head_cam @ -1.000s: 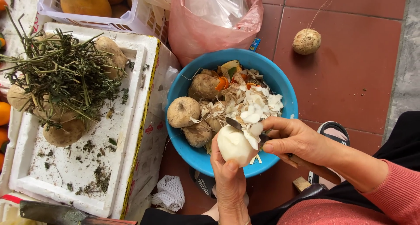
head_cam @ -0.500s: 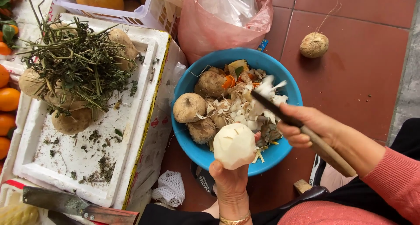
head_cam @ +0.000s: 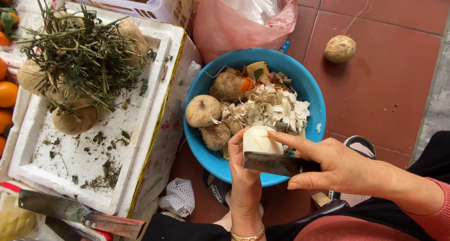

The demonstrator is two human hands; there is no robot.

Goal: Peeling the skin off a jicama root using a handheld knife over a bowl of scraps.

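White peeled root (head_cam: 261,140) held up in the left hand (head_cam: 244,175), fingers curled round its underside, just over the near rim of the blue basin (head_cam: 313,93). Right hand (head_cam: 338,165) closed on a knife (head_cam: 276,164) — dark flat blade lying across the lower edge of the root, index finger stretched along the top of it, thumb under the blade.

Basin sits on red floor tiles (head_cam: 389,81). Inside: several brown unpeeled roots (head_cam: 203,110) on the left side, a heap of pale peelings (head_cam: 272,107) in the middle, a few orange scraps (head_cam: 246,85) toward the far side.

One more brown root (head_cam: 340,48) lies alone on the tiles, well apart from the basin, a thin tail sticking up from it.

Left of the basin — white foam box (head_cam: 93,156) with brown roots under a pile of green stems (head_cam: 79,58); loose leaf bits scattered over its floor. Pink plastic bag (head_cam: 243,25) behind the basin, touching its far rim. A cleaver (head_cam: 79,214) rests at the near corner of the box. Oranges (head_cam: 7,93) at the far left edge. White net sleeve (head_cam: 177,198) on the floor by the box.
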